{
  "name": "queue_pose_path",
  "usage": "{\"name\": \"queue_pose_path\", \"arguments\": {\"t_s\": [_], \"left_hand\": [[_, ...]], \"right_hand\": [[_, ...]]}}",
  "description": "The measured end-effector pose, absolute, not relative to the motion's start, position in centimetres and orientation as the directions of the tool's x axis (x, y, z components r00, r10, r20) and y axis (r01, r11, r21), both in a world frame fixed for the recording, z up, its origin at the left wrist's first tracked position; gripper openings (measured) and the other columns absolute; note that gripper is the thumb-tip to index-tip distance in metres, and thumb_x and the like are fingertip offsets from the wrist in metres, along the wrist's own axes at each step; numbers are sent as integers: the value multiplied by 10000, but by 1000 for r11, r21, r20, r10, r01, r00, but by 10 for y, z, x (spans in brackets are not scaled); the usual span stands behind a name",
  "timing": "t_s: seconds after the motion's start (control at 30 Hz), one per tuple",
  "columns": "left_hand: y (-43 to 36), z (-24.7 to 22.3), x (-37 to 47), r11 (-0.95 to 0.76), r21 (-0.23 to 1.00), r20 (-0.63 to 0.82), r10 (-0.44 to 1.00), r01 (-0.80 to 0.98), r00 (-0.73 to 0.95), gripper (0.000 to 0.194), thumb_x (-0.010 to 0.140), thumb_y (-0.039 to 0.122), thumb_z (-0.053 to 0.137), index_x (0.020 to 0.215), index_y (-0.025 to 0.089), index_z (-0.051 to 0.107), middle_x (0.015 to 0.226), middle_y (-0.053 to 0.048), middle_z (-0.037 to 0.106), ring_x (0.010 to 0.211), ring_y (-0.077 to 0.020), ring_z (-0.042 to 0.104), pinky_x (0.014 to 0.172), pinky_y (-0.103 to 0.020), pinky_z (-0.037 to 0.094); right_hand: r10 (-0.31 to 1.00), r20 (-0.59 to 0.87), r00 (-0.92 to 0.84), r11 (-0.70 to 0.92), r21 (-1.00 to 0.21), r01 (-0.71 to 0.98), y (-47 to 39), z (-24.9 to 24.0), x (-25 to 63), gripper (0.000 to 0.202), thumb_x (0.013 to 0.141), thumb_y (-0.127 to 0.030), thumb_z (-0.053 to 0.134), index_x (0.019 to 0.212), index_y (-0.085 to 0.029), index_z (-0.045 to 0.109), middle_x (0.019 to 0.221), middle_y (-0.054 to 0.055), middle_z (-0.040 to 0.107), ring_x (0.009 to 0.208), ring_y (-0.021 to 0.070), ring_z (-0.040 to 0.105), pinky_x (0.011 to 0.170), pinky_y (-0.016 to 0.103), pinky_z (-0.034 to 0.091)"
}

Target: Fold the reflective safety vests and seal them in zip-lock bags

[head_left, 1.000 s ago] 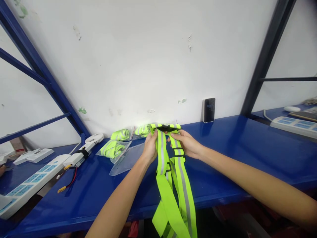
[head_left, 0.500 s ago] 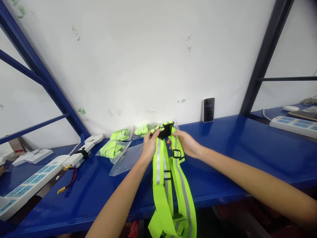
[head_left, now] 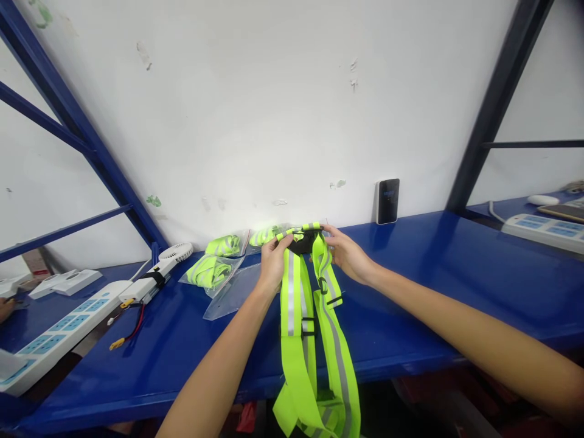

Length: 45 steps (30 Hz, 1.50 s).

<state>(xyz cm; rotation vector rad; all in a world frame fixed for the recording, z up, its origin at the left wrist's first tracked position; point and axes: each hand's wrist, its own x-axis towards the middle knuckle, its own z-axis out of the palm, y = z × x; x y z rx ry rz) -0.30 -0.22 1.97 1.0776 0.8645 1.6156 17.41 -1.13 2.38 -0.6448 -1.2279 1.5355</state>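
The left hand [head_left: 272,261] pinches the top left end of the reflective harness [head_left: 291,298], which hangs before the blue table [head_left: 401,286]. The right hand [head_left: 350,255] now pinches higher; the strap below twists more, so this side seems less flat.

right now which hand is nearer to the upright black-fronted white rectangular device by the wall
Right. The right hand is left of the device, nearer the camera; the left hand is farther left, at the other side of the neon-yellow reflective fabric straps.
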Motion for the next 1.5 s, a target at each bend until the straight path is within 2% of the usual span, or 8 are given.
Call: {"name": "queue_pose_path", "arguments": {"t_s": [0.17, 0.3, 0.5, 0.63, 0.83, 1.17, 1.37, 1.5], "left_hand": [[3, 15, -5, -338, 897, 306, 940, -284, -152, 246, 684, 368, 780, 767, 142, 733, 770, -20, 724, 740, -157, 659, 721, -244, 474], [1, 17, -5, -308, 897, 275, 950, -317, -145, 245, 680, 359, 775, 764, 133, 730, 736, -20, 718, 693, -156, 655, 690, -251, 483], [-2, 21, -3, -261, 891, 208, 962, -372, -177, 221, 635, 311, 774, 737, 125, 714, 669, -14, 706, 597, -156, 642, 615, -257, 480], [-1, 21, -5, -224, 896, 170, 971, -384, -169, 171, 628, 278, 749, 692, 128, 699, 648, -11, 694, 589, -164, 640, 618, -271, 489], [1, 19, -6, -216, 901, 164, 972, -376, -165, 181, 588, 212, 761, 726, 157, 658, 619, 39, 641, 546, -123, 599, 530, -221, 445], [4, 13, -6, -630, 777, 623, 770, -2, -136, 250, 803, 349, 688, 987, 181, 704, 951, -51, 713, 885, -166, 646, 789, -255, 485], [-3, 15, -5, -687, 705, 709, 680, 177, -186, 219, 852, 335, 647, 1000, 187, 714, 991, -60, 722, 893, -175, 653, 729, -247, 473], [-4, 14, -5, -678, 704, 711, 675, 214, -197, 228, 852, 341, 645, 1008, 188, 709, 1002, -60, 720, 918, -188, 657, 717, -249, 470]], "right_hand": [[931, 166, -324, 65, -951, -303, -7, 19, 172, 382, 844, -323, 546, 1223, -279, 546, 1003, 30, 657, 898, 211, 633, 735, 321, 519], [939, 314, -143, 297, -946, -129, 6, 13, 181, 411, 822, -227, 494, 1228, -271, 528, 1040, 38, 620, 926, 197, 617, 784, 329, 502], [659, 676, -331, 752, -600, 272, 15, 4, 197, 592, 816, -95, 448, 1377, -281, 408, 1159, 81, 581, 1001, 224, 596, 862, 413, 493], [515, 750, -415, 849, -378, 371, 13, 1, 196, 659, 824, -104, 502, 1436, -290, 344, 1266, 109, 524, 1068, 256, 575, 899, 452, 495], [464, 728, -504, 875, -289, 389, 12, 4, 196, 717, 790, -70, 522, 1444, -312, 353, 1350, 111, 458, 1214, 287, 505, 970, 476, 473], [852, 502, -150, 503, -864, -30, 12, 10, 191, 302, 883, -298, 500, 1180, -271, 548, 917, 15, 591, 763, 161, 580, 669, 295, 491], [878, 395, -270, 319, -904, -286, 10, 16, 191, 199, 841, -379, 583, 774, -192, 582, 646, -19, 553, 528, 119, 520, 502, 246, 431], [874, 372, -313, 290, -915, -279, 6, 17, 189, 159, 787, -319, 688, 863, -203, 611, 658, -38, 552, 563, 114, 530, 519, 236, 447]]}}
